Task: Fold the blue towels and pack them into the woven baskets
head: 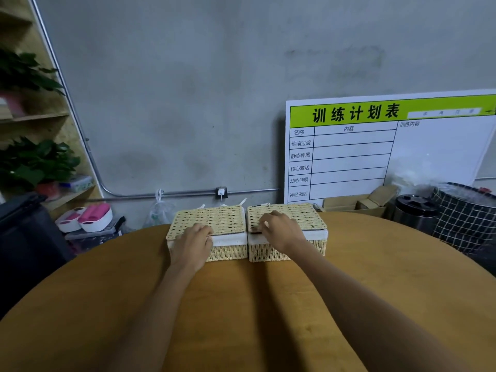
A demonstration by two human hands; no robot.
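Shelf side: potted plants (pixel 32 162) stand on a wooden shelf at the far left, with white tubs holding pink rolls (pixel 92 217) lower down.
Left arm: bare forearm runs up from the bottom edge, angled slightly right toward the far side of the round wooden table (pixel 107 285).
Left hand: the left hand (pixel 192 244) lies knuckles-up at the front edge of the left basket (pixel 230 251); its fingers curl over the near edge of that basket's woven lid (pixel 212 218) and grip it.
Left basket: lid nearly flat on top, white liner showing beneath its front edge.
Right basket: the right basket (pixel 308 248) sits just beside the left one, side walls close to touching, both at the far side of the table.
Right hand: the right hand (pixel 280 229) rests on the near left corner of the right lid (pixel 292 216), fingers bent and pinching the lid's edge; a dark gap shows under that corner.
Right arm: forearm stretches diagonally from the lower right corner.
Towels: no blue cloth can be seen; the lids cover the basket interiors.
Behind: a white planning board (pixel 389 146) with a green header leans on the grey wall; a black bin (pixel 414 210) and a checked hamper (pixel 467 221) stand at right.
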